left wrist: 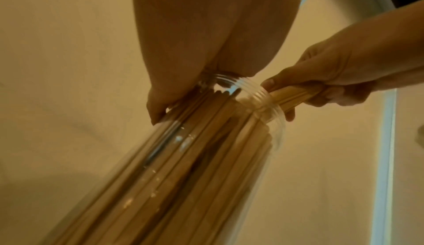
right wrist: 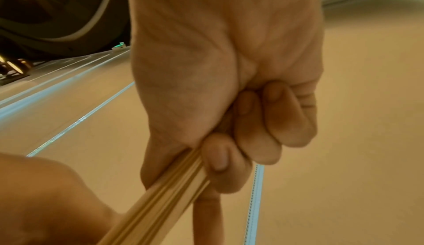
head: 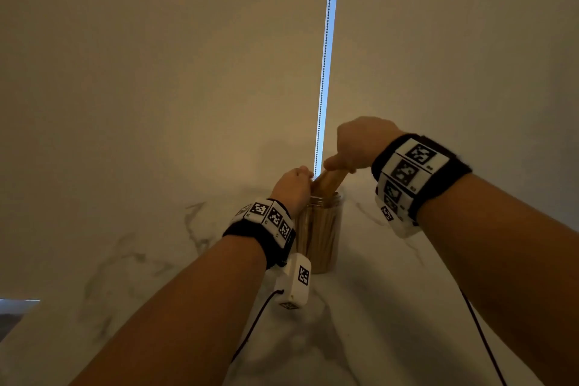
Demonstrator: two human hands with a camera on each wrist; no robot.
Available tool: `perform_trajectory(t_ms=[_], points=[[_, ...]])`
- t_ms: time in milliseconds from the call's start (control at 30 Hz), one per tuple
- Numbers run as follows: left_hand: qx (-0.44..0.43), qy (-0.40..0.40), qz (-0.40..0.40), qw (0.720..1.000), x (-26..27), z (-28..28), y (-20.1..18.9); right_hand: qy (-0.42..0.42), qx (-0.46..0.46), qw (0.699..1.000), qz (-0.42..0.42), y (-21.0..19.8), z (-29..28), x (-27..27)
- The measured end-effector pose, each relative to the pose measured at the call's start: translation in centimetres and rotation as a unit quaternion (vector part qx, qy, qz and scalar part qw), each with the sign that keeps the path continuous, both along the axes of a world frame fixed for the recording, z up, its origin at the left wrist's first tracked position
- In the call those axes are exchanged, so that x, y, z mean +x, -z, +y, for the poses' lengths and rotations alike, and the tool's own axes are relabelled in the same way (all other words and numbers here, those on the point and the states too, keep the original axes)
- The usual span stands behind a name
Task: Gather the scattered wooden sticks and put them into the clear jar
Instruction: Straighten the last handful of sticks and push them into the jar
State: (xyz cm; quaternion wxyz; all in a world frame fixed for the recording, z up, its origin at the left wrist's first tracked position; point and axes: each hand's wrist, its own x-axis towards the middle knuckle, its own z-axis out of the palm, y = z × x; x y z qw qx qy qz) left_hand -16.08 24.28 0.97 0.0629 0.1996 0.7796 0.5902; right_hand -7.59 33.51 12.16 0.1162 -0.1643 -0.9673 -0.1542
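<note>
The clear jar (head: 319,229) stands upright on the marble counter, packed with several wooden sticks. My left hand (head: 293,186) grips the jar at its threaded neck (left wrist: 263,96), fingers curled round the rim. My right hand (head: 357,147) holds a bundle of wooden sticks (head: 329,182), tilted, with the lower ends inside the jar mouth. In the right wrist view my fingers curl round the bundle of sticks (right wrist: 165,194). In the left wrist view the bundle (left wrist: 296,94) enters the neck from the right.
A white marble counter (head: 391,307) runs to the beige roller blinds (head: 156,72) behind the jar. A beaded blind chain (head: 324,56) hangs just behind the hands. The counter's left edge (head: 18,335) is at the lower left. Black sensor cables trail from both wrists.
</note>
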Motion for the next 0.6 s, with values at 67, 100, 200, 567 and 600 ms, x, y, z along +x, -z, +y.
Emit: perform_trajectory(t_ms=[67, 100, 200, 567, 600], points=[[0.008, 0.000, -0.002, 1.000, -0.6, -0.1, 0.4, -0.021, 0.014, 1.000, -0.019, -0.7, -0.5, -0.9], [0.001, -0.001, 0.005, 1.000, -0.9, -0.1, 0.6, -0.028, 0.015, 0.999, -0.036, -1.0, -0.6, -1.3], [-0.040, -0.004, 0.059, 0.997, -1.2, 0.1, 0.9, -0.029, 0.009, 0.995, -0.095, -1.8, -0.5, -2.3], [-0.048, -0.017, 0.092, 0.994, -1.6, 0.5, 1.3, -0.073, -0.019, 0.996, -0.052, 0.0, -0.4, -4.0], [-0.050, -0.017, 0.091, 0.995, -1.5, 0.5, 1.3, -0.076, -0.013, 0.996, -0.040, 0.0, -0.5, -4.0]])
